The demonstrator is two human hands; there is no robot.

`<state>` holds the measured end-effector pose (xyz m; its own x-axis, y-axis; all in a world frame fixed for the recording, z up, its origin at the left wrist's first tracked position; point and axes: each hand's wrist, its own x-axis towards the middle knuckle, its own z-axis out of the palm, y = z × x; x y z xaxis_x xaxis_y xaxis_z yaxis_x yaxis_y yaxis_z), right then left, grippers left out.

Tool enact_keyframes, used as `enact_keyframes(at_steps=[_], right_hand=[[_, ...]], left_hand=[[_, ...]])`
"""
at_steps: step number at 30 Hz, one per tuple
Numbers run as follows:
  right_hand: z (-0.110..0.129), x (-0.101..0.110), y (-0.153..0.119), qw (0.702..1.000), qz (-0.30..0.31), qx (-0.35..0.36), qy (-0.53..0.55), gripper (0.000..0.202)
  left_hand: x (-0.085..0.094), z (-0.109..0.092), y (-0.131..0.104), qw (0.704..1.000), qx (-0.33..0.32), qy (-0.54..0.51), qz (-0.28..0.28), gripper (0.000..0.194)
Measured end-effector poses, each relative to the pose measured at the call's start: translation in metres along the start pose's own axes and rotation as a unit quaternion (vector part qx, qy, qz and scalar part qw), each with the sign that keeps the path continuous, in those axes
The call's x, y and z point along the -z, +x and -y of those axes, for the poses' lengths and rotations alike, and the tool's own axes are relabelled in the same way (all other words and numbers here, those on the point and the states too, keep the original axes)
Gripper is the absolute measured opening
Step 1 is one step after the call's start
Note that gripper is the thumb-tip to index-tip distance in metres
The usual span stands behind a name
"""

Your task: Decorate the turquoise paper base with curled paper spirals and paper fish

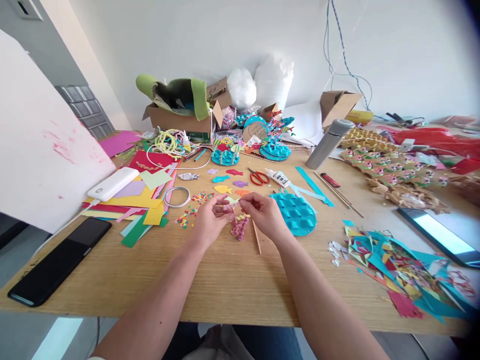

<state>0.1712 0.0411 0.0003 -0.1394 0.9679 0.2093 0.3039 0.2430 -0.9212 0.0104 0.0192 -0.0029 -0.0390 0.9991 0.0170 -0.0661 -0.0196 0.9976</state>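
Observation:
My left hand (213, 220) and my right hand (264, 212) meet over the middle of the table, fingertips pinched. Between them is a thin pale pink strip (230, 205), apparently paper, partly hidden by the fingers. Just below lie purple curled paper strips (239, 231) and a thin wooden stick (256, 239). Beside my right hand is a blue woven paper oval (298, 214). Paper fish, including a yellow one (223, 189) and a red one (234, 172), lie beyond my hands. Small coloured paper dots (187, 215) are scattered left of my left hand.
Red-handled scissors (258, 177) and a white glue bottle (278, 178) lie beyond my hands. Coloured paper sheets (150, 202), a power bank (113, 184) and a black phone (60, 260) are leftward. A grey bottle (329, 145), paper scraps (408, 272) and a tablet (442, 235) are rightward.

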Motion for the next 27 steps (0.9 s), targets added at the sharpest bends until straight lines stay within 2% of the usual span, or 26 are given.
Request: enact_keyframes(at_steps=[8, 12, 17, 27], right_hand=[[0.0006, -0.0013, 0.0004, 0.995, 0.010, -0.046, 0.087, 0.027], [0.0049, -0.0004, -0.0001, 0.988, 0.022, -0.063, 0.136, 0.032], [0.0052, 0.0002, 0.0001, 0.989, 0.006, -0.056, 0.134, 0.030], [0.0018, -0.0011, 0.0013, 0.995, 0.016, -0.021, 0.093, 0.023]], left_hand=[[0.0052, 0.0061, 0.0042, 0.999, -0.035, 0.019, -0.004, 0.020], [0.0052, 0.0066, 0.0042, 0.997, -0.058, 0.047, -0.014, 0.019], [0.0048, 0.0035, 0.0022, 0.996, -0.062, 0.069, -0.018, 0.024], [0.0053, 0.0033, 0.0032, 0.999, -0.004, 0.035, -0.030, 0.015]])
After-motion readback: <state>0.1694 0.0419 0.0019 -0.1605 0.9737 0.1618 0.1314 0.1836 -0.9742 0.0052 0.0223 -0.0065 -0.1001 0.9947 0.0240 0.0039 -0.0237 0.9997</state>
